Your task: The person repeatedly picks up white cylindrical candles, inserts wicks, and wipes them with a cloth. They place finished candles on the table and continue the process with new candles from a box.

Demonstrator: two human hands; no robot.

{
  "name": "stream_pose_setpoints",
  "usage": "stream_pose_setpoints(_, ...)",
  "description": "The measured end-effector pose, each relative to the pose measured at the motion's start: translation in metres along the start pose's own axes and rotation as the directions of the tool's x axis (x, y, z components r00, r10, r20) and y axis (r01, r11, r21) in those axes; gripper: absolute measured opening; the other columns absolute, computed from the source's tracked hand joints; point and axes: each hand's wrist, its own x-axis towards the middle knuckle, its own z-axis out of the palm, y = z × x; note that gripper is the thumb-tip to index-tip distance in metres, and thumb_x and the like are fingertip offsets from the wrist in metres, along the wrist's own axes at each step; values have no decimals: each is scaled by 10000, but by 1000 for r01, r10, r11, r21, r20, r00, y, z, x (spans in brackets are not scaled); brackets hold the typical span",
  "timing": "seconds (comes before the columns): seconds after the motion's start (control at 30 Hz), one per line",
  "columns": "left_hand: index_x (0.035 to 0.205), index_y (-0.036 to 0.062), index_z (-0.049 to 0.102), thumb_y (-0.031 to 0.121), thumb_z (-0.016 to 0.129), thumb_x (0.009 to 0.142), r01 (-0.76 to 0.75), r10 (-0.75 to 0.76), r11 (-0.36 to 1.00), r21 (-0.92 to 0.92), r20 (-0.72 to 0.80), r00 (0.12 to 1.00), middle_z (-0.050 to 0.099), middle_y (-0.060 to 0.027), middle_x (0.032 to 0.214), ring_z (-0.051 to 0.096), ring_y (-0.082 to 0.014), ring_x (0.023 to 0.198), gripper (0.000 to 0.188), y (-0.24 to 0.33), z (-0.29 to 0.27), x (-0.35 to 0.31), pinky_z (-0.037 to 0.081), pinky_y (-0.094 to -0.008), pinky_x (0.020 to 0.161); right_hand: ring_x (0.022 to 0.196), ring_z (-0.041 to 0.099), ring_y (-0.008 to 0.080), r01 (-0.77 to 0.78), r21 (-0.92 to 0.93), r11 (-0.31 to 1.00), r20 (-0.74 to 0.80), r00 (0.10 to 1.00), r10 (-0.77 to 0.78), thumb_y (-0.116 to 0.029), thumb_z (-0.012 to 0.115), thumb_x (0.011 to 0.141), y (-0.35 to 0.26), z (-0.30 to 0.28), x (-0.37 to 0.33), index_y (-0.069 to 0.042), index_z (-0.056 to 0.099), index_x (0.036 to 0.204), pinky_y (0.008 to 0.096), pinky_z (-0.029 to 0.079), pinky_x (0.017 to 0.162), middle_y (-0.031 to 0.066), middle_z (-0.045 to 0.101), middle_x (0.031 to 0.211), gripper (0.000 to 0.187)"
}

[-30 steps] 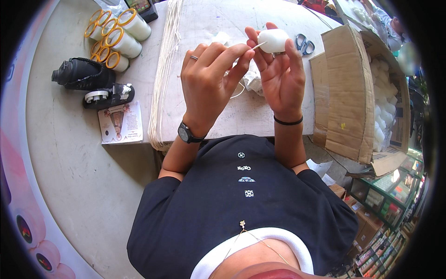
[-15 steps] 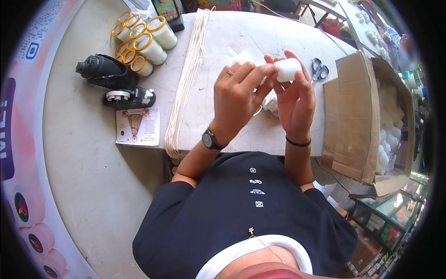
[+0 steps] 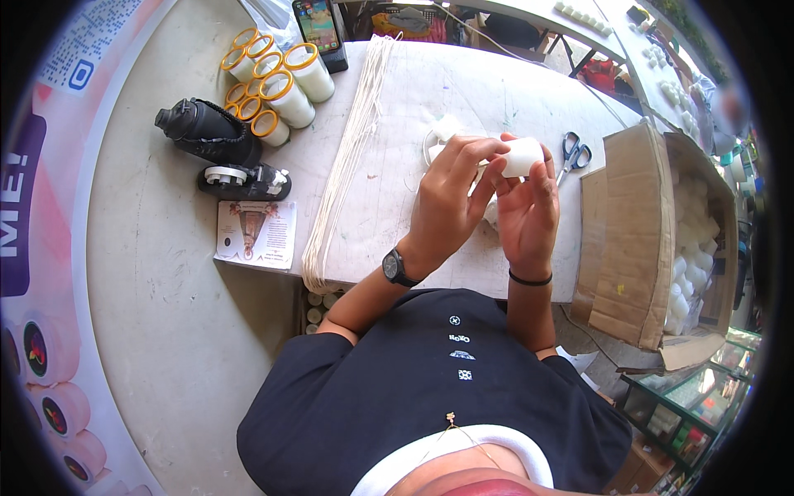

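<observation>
A short white cylinder candle (image 3: pixel 523 157) is held up over the table by my right hand (image 3: pixel 529 217), whose fingers wrap its side and far end. My left hand (image 3: pixel 447 202) is pinched at the candle's left end; whatever its fingertips grip is too small to make out. Behind my left hand, small white pieces (image 3: pixel 445 126) and a loop of thin white cord lie on the table, partly hidden. A long bundle of white wick cords (image 3: pixel 354 157) stretches across the table to the left of my hands.
Scissors (image 3: pixel 572 153) lie right of my hands, beside an open cardboard box (image 3: pixel 628 240) of white pieces. At left stand gold-rimmed white jars (image 3: pixel 289 99), a black bottle (image 3: pixel 207 132), a black device (image 3: pixel 244 182) and a printed card (image 3: pixel 256 234). A phone (image 3: pixel 318 25) stands behind.
The whole view has shifted slightly, so the table sits lower in the picture. Both hands still hold at the candle, with my left fingers slightly changed in pose.
</observation>
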Motion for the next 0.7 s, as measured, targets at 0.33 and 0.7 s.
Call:
stream_pose_setpoints(0.33,1058,35,676,124,707,898,248,-245,961,-122,40,969,675,-79,969,603,-93,716,185,-4,-4,-3,473,-217,585,1216,568,300,-2,91,996,-47,999,7,-175,554,1003,-5,-4,-1,-10,542,1180,431,504,1019,250,561,1278,242)
stream_pose_setpoints(0.7,1173,17,643,265,692,933,675,-561,582,-453,377,737,601,23,840,485,-3,648,348,-25,-2,-18,403,-179,572,1107,637,263,219,-320,922,-93,961,-261,-214,561,999,5,-5,-1,-47,504,967,334,553,901,236,628,1207,180)
